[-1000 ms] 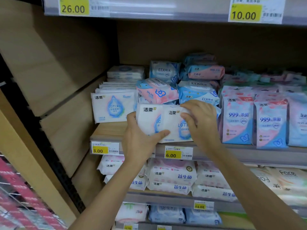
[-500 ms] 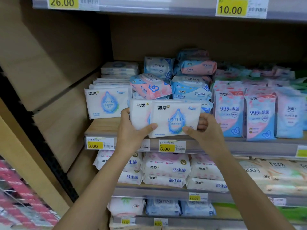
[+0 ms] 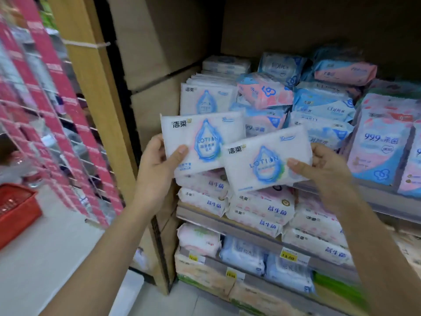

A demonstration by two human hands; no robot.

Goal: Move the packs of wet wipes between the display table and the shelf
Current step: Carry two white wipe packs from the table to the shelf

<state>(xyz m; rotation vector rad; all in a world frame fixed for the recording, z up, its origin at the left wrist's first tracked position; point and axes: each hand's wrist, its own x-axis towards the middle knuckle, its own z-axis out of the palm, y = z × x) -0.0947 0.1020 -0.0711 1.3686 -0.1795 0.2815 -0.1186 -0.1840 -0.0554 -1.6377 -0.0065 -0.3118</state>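
Head camera, looking down along both forearms. My left hand [image 3: 157, 165] grips a white wet-wipe pack, the left pack [image 3: 205, 142], by its lower left corner: the thumb lies across the front and the fingers curl behind. My right hand [image 3: 328, 172] pinches a second one, the right pack [image 3: 266, 160], at its right end, thumb on the printed face. Both packs show a blue drop and the word LOTION. They are held up in the air in front of the shelf [image 3: 200, 216], fronts toward me, each a little tilted. The right pack overlaps the lower right corner of the left pack.

Low on the near left, a red basket [image 3: 16, 208] sits on a white surface [image 3: 45, 247].

Just behind my hands, a lower tier carries stacked pink-and-white packs [image 3: 259, 208], with a yellow price tag [image 3: 288, 256] on the rail below them. Farther back, on the tier above, a row of matching LOTION packs [image 3: 205, 101] stands upright at the left. Tall pink-and-blue packs [image 3: 378, 147] stand to the right. Between them, light blue and pink packs are piled loosely toward the back wall.
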